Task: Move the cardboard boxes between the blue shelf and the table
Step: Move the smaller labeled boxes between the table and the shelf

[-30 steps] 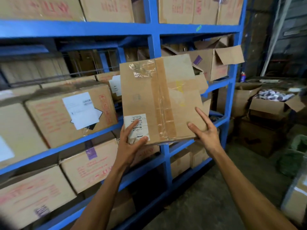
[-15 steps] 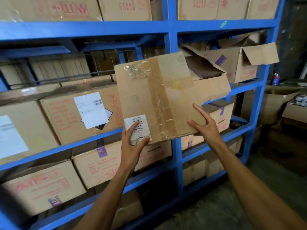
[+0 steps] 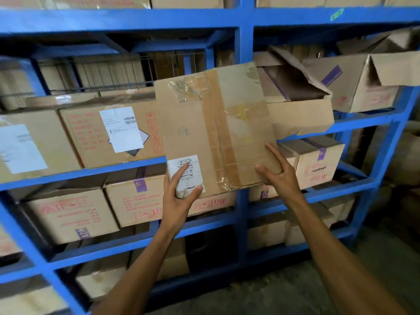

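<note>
- The taped cardboard box (image 3: pixel 216 130) sits at centre frame, held in the air in front of the blue shelf (image 3: pixel 244 105), overlapping its middle upright.
- Left hand (image 3: pixel 179 198) grips the lower-left corner, thumb curled over the white label (image 3: pixel 185 173); right hand (image 3: pixel 278 171) clasps the lower-right edge. Gripping both lower corners probably steadies the box.
- The broad taped face points toward the camera; the long axis runs nearly vertical, leaning slightly left at the top.
</note>
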